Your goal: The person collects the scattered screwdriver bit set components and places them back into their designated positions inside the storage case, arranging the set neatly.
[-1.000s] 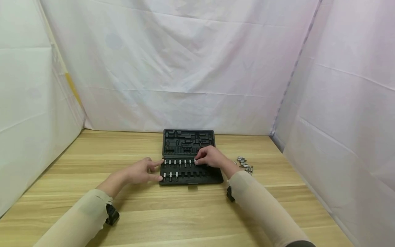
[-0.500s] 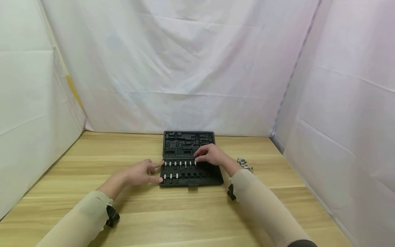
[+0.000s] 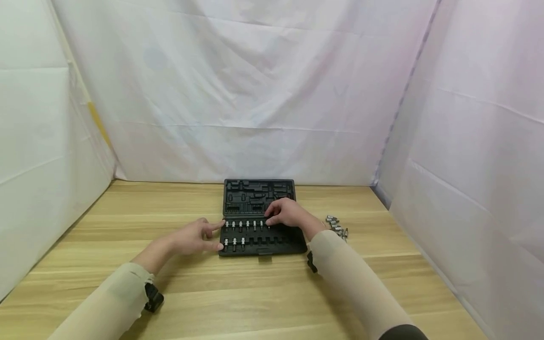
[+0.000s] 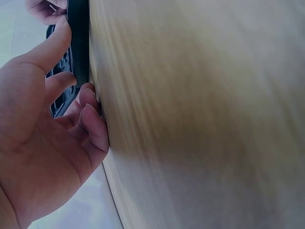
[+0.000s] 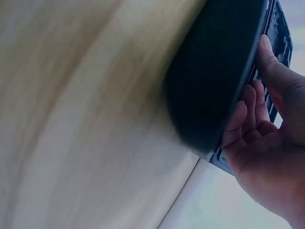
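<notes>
An unfolded black plastic tool case [image 3: 293, 243] lies on the wooden table. In its near half, a back row of silver bit sockets [image 3: 248, 225] sits upright in slots, and three more bit sockets [image 3: 234, 244] fill the left end of the front row. My left hand [image 3: 193, 237] rests at the case's left edge, index finger at the back and thumb at the front corner. With thumb and fingertips my right hand [image 3: 289, 213] pinches a bit socket [image 3: 268, 228] at the right end of the back row; the fingers mostly hide it. Its shank is covered in the right wrist view.
Loose bit sockets [image 3: 335, 226] lie in a small pile on the table [image 3: 238, 297], right of the case. The moulded lid [image 3: 255, 196] lies back toward the white curtain [image 3: 255, 94]. Curtains also stand on both sides.
The right fingertips have moved lower over the bit socket at the end of the back row, covering more of it. The left hand stays at the case's edge.
</notes>
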`<state>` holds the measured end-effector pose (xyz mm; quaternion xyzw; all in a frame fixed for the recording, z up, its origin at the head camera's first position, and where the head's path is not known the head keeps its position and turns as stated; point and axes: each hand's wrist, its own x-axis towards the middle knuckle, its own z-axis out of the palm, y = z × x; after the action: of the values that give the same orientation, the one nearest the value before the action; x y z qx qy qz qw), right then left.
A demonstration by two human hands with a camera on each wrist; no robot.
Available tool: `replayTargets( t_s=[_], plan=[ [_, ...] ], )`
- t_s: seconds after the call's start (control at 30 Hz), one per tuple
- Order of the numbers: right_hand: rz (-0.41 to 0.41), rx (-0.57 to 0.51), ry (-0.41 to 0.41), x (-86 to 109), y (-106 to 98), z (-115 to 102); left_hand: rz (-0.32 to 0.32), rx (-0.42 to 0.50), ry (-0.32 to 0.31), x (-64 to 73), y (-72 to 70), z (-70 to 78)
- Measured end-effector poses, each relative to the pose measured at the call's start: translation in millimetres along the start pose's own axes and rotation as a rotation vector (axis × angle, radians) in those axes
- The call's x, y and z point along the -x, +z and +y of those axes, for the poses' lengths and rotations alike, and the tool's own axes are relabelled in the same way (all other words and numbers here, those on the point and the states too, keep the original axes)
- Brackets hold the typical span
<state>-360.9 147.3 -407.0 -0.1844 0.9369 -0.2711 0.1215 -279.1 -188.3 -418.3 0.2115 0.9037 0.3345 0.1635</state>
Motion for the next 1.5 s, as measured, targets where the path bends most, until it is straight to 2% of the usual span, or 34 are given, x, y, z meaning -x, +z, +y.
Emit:
replayTargets(
  t_s=[0.33, 0.57, 1.1, 1.2, 1.5],
  plan=[
    [-0.007, 0.073, 0.043, -4.8, 2.1, -11.8, -0.009, -0.003, -0.001, -1.1, -0.2, 0.6],
    [-0.014, 0.152, 0.044, -5.2, 3.1, -21.2, -0.005, -0.007, -0.015, -0.3, -2.5, 4.4],
    [-0.059, 0.216, 0.158, -7.4, 7.0, -30.3, -0.021, -0.013, -0.007, -0.6, -4.7, 5.2],
    [-0.052, 0.199, 0.147, -6.3, 7.3, -29.4, -0.026, -0.006, -0.008, 0.5, -5.1, 6.0],
    [-0.034, 0.093, 0.043, 1.0, 4.9, -23.7, -0.021, -0.005, -0.012, 8.1, -4.7, 4.6]
  ],
)
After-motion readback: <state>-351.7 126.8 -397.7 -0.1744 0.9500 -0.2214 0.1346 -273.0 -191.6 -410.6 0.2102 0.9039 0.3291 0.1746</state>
